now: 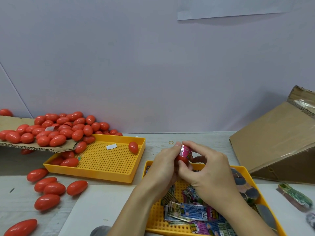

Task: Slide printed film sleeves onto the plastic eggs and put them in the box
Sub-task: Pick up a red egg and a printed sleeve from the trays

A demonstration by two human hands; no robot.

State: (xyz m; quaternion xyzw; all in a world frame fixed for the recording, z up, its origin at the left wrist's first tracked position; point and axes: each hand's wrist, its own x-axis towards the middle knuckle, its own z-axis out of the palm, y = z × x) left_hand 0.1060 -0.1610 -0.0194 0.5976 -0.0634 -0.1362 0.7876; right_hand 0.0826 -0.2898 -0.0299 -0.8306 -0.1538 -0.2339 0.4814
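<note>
Loose printed film sleeves (192, 212) fill the yellow tray (245, 171) at five o'clock, above which left hand (164, 165) and right hand (207, 169) both pinch a half-sleeved red plastic egg (184, 155).

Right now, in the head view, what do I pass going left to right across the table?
Loose red eggs → yellow tray with one lone egg → hands, left and right, holding a half-sleeved egg → tilted cardboard box.
</note>
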